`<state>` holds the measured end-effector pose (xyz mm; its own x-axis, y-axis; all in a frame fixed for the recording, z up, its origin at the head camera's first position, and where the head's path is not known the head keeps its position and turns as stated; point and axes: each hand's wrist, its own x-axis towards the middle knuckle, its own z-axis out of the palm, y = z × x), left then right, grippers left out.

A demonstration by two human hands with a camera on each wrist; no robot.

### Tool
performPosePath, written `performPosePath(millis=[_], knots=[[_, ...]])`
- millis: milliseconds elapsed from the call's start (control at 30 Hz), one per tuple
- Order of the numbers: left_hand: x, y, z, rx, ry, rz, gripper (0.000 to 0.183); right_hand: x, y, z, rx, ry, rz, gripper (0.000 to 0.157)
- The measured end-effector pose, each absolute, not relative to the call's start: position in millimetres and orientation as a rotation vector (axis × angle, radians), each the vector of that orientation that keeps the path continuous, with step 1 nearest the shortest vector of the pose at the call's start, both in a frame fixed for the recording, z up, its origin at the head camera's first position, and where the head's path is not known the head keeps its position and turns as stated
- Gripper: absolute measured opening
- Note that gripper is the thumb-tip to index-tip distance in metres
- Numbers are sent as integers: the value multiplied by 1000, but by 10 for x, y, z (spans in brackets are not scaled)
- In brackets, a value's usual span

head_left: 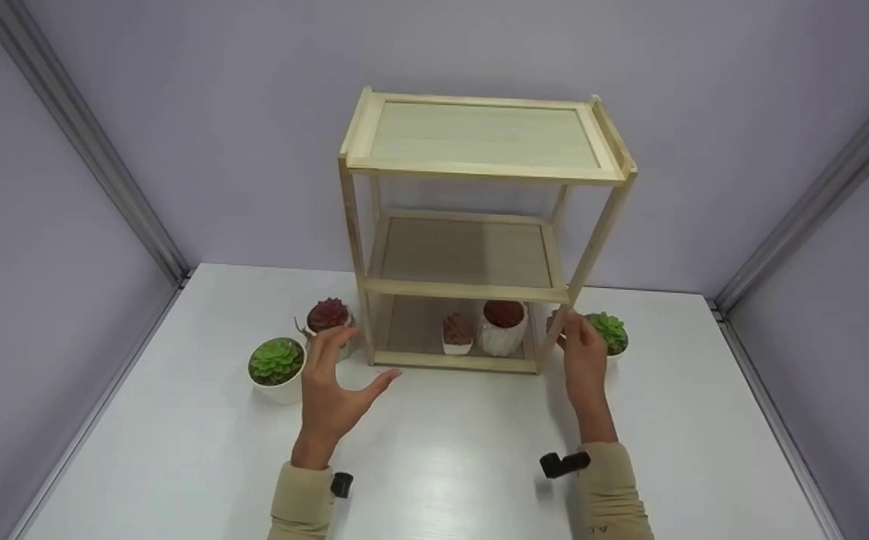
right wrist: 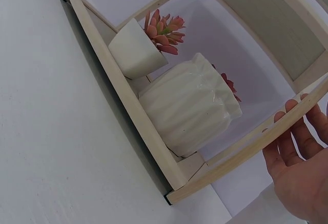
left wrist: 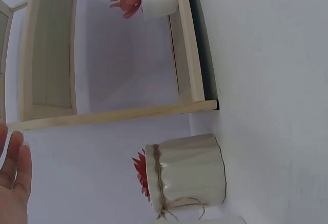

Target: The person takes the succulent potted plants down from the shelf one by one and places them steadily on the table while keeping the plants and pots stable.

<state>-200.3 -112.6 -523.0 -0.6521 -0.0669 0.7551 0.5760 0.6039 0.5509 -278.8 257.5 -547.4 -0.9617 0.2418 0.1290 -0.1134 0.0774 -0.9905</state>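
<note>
A three-tier wooden shelf point(head_left: 458, 290) stands upright on the white table. My left hand point(head_left: 331, 397) is off its front left post, fingers and thumb spread in a wide curve with nothing between them. At the other side, my right hand point(head_left: 582, 352) holds the front right post point(right wrist: 246, 155), its fingers passing behind the wood and the tips showing past it. On the bottom tier sit a small white pot with a pinkish succulent point(right wrist: 136, 49) and a larger ribbed white pot point(right wrist: 189, 106) with a red plant.
Left of the shelf are a green succulent in a white pot point(head_left: 277, 364) and a red succulent in a twine-tied pot point(left wrist: 187, 172). Another green succulent point(head_left: 609, 334) stands just right of my right hand. Pale walls point(head_left: 202, 112) enclose the table's back and sides.
</note>
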Motion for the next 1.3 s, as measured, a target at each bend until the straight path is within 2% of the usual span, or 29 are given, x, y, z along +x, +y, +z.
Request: performPosePath(millis=[167,467,700,967,1300], knots=[[-2030,-957,-5302,-430,-2133,-1049,83,-2796,2567,-5477,-137,-2087,1962,59],[-2132,-626,-5483,-443,-2032,-898,69,-2789,2551,-5460,-167,-2107,1946,61],[-2177,-348,-5578,-242,-2075,-1028,69,-2796,2551,-5465,-160,-2107,1955,64],[-2231,-17,-5628,29,-2121,-1259,81,-2788,2537,-5442,-151,-2118,1961,56],[-2362,282,-5813,314,-2103,-1346,82,-2791,2544,-5465,-136,-2073,1974,57]])
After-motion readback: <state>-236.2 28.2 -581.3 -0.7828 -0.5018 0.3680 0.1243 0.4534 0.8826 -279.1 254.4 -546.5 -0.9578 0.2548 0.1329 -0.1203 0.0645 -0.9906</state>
